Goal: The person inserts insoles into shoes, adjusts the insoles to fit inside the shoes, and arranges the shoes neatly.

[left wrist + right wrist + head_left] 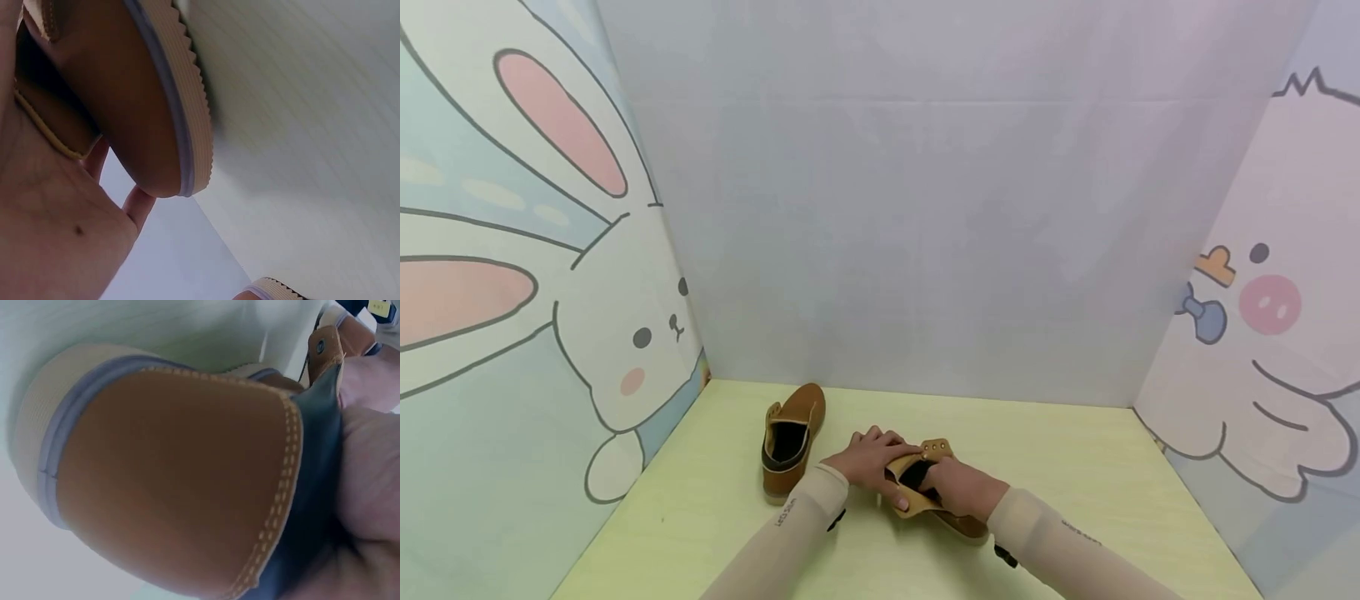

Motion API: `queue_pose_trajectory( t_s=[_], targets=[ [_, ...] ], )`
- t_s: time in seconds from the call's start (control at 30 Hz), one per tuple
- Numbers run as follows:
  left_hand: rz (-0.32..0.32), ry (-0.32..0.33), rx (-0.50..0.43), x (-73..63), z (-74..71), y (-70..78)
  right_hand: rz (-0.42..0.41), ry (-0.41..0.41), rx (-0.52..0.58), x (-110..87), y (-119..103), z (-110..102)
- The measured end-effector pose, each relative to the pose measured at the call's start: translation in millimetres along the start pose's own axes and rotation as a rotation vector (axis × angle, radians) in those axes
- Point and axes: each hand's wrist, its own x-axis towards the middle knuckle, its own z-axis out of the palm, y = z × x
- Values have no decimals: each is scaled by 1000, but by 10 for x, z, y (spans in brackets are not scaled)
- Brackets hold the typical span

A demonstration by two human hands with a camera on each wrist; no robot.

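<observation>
A brown lace-up shoe [958, 525], without visible laces, lies on the table between both hands, heel toward the lower right. My left hand [872, 465] grips its front part. The thumb lies along a tan eyelet flap, and in the left wrist view fingers [140, 203] curl round the toe [147, 125]. My right hand [966, 487] reaches into the shoe's opening, so its fingertips are hidden. In the right wrist view the heel [175, 475] fills the middle, with dark lining [315, 481] beside the right hand [375, 469].
A matching brown shoe [793, 442] stands upright to the left, toe pointing away. The pale yellow table [1075, 475] ends at a grey back cloth [925, 250]. Cartoon-printed panels with a rabbit [617, 358] and a chick-like figure [1240, 375] flank it.
</observation>
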Motion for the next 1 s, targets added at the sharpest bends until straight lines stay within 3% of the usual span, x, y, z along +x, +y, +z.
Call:
queue_pose_trajectory(
  t_s=[0.1, 0.33, 0.6, 0.8, 1.0],
  targets=[
    [5, 3, 0, -1, 20, -12, 19, -41, -18, -8, -2, -8],
    [-4, 6, -9, -17, 30, -16, 215, -182, -49, -83, -155, -120],
    [-29, -4, 7, -28, 10, -6, 223, -210, -21, -123, -183, -176],
    [-17, -6, 3, -12, 13, -16, 292, -216, -44, -166, -211, -225],
    [-27, 5, -5, 5, -1, -39, 269, -210, -63, -150, -184, -232]
  ],
)
